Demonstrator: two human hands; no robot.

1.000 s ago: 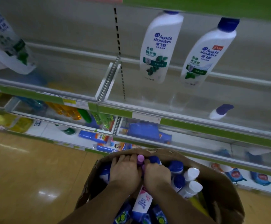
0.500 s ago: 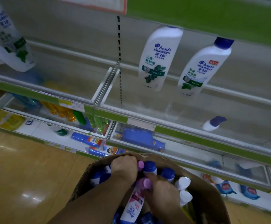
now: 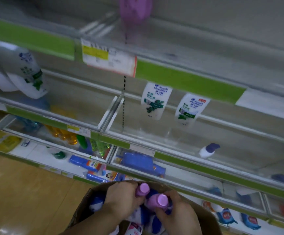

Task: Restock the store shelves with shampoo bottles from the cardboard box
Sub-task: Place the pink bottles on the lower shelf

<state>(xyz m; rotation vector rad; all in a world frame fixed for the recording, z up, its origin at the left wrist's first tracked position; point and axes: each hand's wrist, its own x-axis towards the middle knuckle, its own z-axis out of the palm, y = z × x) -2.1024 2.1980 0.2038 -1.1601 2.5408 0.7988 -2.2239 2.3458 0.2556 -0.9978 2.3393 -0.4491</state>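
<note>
A person's two bare hands reach into a cardboard box [image 3: 205, 216] at the near edge of the scene, in front of a run of store shelves [image 3: 197, 156]. The left hand [image 3: 120, 200] has its fingers wrapped round the neck of a pink-capped bottle [image 3: 143, 188], while the right hand [image 3: 176, 212] has its fingers closed round a second pink-capped bottle [image 3: 161, 200] just beside the first; both caps point up out of the box. More bottles with blue and white caps [image 3: 95, 203] stand packed in the box around the hands, and a white-and-pink label [image 3: 134, 228] shows at the near edge.

On the middle shelf, two white shampoo bottles with green leaf labels [image 3: 154, 102] stand side by side right of a clear divider [image 3: 111, 112], their tops hidden by the green shelf strip [image 3: 188, 80] above. Another white bottle [image 3: 27, 72] stands at the far left of the same shelf. A small white bottle with a dark blue cap [image 3: 208, 150] sits alone farther right. A price tag [image 3: 109, 58] hangs from the upper shelf edge, and a blurred purple item [image 3: 134, 9] shows at the top. Lower shelves hold blue packs [image 3: 141, 161] and orange bottles [image 3: 64, 134]. The floor [image 3: 19, 192] at left is tan and glossy.
</note>
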